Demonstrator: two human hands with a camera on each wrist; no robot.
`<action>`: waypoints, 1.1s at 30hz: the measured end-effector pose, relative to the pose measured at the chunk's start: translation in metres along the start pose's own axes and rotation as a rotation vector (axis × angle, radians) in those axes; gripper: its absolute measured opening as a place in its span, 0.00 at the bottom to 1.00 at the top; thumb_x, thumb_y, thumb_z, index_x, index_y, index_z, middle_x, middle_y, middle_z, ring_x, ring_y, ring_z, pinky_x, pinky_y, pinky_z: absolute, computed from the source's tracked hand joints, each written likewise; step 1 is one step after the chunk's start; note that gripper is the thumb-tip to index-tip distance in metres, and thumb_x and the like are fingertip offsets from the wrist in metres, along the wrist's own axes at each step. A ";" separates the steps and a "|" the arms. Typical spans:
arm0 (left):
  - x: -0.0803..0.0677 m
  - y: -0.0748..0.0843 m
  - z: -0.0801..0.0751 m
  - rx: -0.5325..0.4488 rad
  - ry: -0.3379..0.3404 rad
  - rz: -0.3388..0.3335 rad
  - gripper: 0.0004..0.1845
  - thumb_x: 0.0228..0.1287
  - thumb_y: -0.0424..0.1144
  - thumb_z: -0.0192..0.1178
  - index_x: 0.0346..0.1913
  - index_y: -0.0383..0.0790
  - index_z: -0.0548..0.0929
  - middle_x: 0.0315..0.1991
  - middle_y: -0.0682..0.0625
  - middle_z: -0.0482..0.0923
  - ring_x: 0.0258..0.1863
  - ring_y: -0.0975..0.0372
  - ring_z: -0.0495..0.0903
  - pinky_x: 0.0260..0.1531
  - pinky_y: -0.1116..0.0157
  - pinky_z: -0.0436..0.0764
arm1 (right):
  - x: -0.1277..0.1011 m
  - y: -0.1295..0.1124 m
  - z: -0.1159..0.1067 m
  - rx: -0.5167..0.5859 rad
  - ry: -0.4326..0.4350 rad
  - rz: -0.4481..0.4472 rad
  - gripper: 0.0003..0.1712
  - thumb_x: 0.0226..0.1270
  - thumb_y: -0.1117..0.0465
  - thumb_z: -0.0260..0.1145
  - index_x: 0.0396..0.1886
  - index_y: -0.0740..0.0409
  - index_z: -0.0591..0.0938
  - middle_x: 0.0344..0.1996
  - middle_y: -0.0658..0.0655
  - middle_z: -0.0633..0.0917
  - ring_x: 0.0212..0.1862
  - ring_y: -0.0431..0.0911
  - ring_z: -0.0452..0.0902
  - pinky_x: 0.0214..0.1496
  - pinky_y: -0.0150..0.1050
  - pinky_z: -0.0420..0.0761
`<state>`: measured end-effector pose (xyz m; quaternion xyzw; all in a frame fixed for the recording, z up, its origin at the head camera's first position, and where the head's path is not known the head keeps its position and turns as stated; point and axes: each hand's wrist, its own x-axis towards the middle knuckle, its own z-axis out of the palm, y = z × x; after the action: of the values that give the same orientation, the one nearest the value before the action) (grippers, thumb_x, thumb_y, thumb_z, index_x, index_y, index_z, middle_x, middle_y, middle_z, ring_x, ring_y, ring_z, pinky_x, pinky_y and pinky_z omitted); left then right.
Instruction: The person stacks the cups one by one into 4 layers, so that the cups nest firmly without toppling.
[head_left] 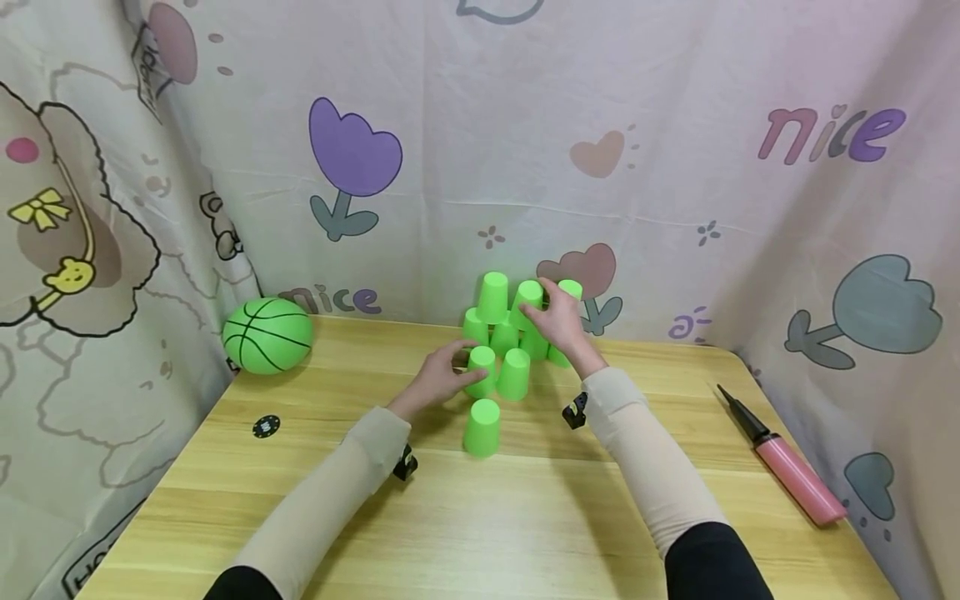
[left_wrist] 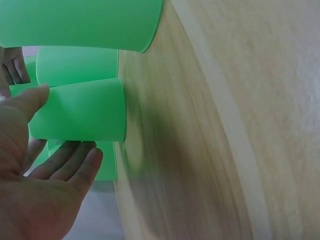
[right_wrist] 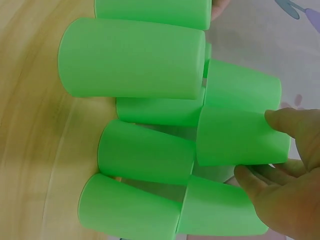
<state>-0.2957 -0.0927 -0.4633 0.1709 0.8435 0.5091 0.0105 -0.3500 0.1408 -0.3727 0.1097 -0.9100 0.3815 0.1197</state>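
Cartoon-printed fabric with tulips and the word "nice" hangs behind and beside a light wooden desk [head_left: 645,500]. Near its far edge, upside-down bright green plastic cups [head_left: 504,337] stand clustered in tiers, some resting on the bases of others. One more green cup [head_left: 482,427] stands alone, upside down, just in front of the cluster.

The left hand [head_left: 438,379] reaches the front-left cup of the bottom row [left_wrist: 77,111]; its grip is partly closed on that cup, thumb on one side and fingers curled along the other, and the cup's rim sits on the desk. The right hand [head_left: 557,321] is raised at the upper tier, its grip pinching a second-tier cup [right_wrist: 240,137] by the base between thumb and fingers; that cup rests on the cups below.

A green rubber basketball [head_left: 267,335] lies at the desk's far left corner, a small dark round disc [head_left: 266,427] near it, and a pink hand pump with a black nozzle [head_left: 783,457] lies along the right edge.
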 end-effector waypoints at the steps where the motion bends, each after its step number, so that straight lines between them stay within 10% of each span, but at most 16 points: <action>1: 0.000 0.000 0.000 0.002 0.001 0.000 0.31 0.62 0.45 0.70 0.67 0.44 0.73 0.56 0.45 0.81 0.56 0.51 0.81 0.53 0.56 0.84 | 0.001 0.000 0.001 -0.006 0.000 0.002 0.38 0.67 0.53 0.69 0.72 0.61 0.67 0.65 0.66 0.75 0.64 0.59 0.73 0.64 0.54 0.76; 33: -0.003 0.001 0.001 0.025 0.020 0.013 0.33 0.62 0.48 0.69 0.68 0.43 0.72 0.59 0.44 0.80 0.58 0.50 0.80 0.55 0.52 0.82 | 0.010 -0.015 0.016 -0.058 0.120 0.053 0.35 0.70 0.65 0.64 0.73 0.66 0.64 0.70 0.66 0.70 0.71 0.59 0.66 0.72 0.48 0.70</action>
<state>-0.2923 -0.0926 -0.4634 0.1713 0.8489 0.5001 -0.0034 -0.3571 0.1174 -0.3706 0.0588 -0.9145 0.3638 0.1670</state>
